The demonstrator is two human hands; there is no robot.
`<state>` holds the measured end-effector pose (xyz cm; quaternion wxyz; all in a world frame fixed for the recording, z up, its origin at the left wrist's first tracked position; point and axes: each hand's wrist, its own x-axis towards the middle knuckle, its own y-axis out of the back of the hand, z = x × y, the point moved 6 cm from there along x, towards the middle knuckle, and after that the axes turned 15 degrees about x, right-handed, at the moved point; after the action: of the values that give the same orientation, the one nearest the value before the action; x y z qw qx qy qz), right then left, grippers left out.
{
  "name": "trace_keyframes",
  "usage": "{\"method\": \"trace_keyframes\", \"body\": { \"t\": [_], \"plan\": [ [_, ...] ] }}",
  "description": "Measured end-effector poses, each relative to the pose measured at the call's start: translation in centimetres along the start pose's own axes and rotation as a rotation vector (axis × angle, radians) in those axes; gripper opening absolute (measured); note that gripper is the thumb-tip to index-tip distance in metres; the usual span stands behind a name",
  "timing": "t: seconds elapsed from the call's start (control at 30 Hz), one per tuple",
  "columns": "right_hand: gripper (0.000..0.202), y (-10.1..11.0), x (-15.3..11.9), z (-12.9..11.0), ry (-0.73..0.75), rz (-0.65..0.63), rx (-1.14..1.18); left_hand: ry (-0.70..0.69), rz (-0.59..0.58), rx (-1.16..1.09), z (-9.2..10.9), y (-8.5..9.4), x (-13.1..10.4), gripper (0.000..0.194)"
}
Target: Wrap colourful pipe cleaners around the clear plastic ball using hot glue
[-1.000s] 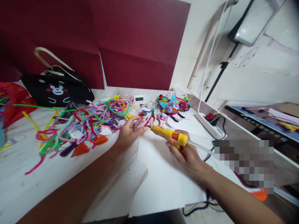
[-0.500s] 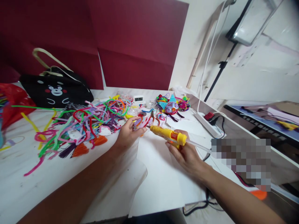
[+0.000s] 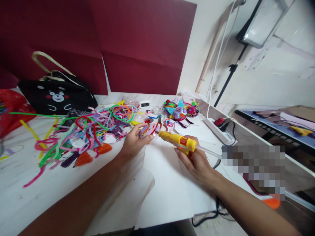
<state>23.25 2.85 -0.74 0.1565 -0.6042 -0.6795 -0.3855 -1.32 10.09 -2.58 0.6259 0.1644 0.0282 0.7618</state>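
Observation:
My right hand (image 3: 197, 159) is wrapped round the handle of a yellow hot glue gun (image 3: 176, 141), with a clear glue stick (image 3: 209, 151) poking out of its back end. A small orange light glows on the gun's side. My left hand (image 3: 135, 141) pinches a small pipe-cleaner craft piece (image 3: 149, 129) in purple, pink, white and red between thumb and fingers. The gun's nozzle points left, close beside the craft piece; whether it touches cannot be made out. White paper (image 3: 169, 183) lies on the table below both hands.
A tangled heap of coloured pipe cleaners (image 3: 95, 124) and tassels (image 3: 85, 158) covers the left. Behind stand a black bag (image 3: 57, 95), a small digital clock (image 3: 145, 104) and finished colourful crafts (image 3: 180, 111). A power strip (image 3: 219, 131) with cords lies right.
The view has shifted very slightly. Both hands keep nearly the same pose, with the glue gun's nozzle still close to the craft piece.

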Motion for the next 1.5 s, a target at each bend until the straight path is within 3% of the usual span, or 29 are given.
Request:
{"method": "trace_keyframes", "body": {
  "t": [0.4,0.83,1.17,1.5],
  "plan": [
    [0.007,-0.3,-0.2,-0.2,0.035,-0.024,-0.02,0.007,-0.024,0.004,0.0,0.0,0.1,0.074],
    [0.015,-0.1,-0.3,-0.4,0.078,-0.003,-0.042,0.045,-0.069,0.016,2.2,0.2,-1.2,0.075],
    [0.017,0.0,-0.5,-0.6,0.09,0.002,-0.064,0.017,-0.042,0.002,1.6,0.0,-0.7,0.072],
    [0.013,-0.2,-0.9,-0.2,0.061,-0.002,-0.081,0.053,-0.084,0.015,2.5,0.2,-1.3,0.07]
  ]
}}
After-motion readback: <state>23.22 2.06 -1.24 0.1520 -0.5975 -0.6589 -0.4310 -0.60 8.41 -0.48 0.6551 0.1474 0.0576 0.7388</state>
